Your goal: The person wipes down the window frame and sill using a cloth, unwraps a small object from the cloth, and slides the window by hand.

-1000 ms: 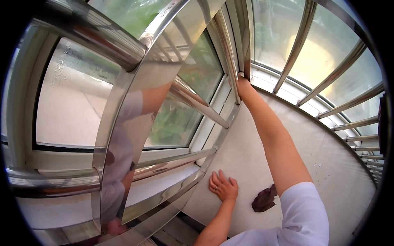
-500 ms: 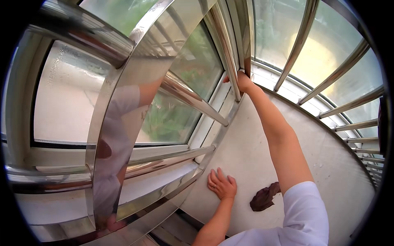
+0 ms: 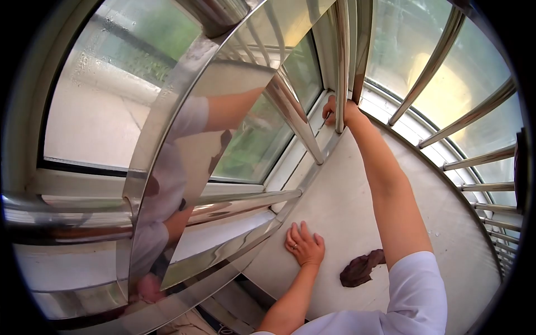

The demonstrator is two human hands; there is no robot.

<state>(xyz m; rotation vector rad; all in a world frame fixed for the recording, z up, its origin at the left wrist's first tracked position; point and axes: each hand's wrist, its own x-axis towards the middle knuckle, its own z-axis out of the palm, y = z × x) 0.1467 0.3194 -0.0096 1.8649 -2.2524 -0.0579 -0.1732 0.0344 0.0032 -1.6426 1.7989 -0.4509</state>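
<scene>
1. In the far corner of a railed enclosure, the right hand reached past an upright steel bar to a white window sill; its fingers were curled, but whether they pinched anything could not be told.
2. The sill's long axis ran from that corner back toward the person, below and left of the right hand, the nearer one.
3. The left hand rested, fingers spread, on a pale slab, a crumpled brown cloth to its right.

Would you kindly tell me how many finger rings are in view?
1: the ring on the left hand; the right hand is partly hidden behind a metal bar, so others may be unseen.
</scene>
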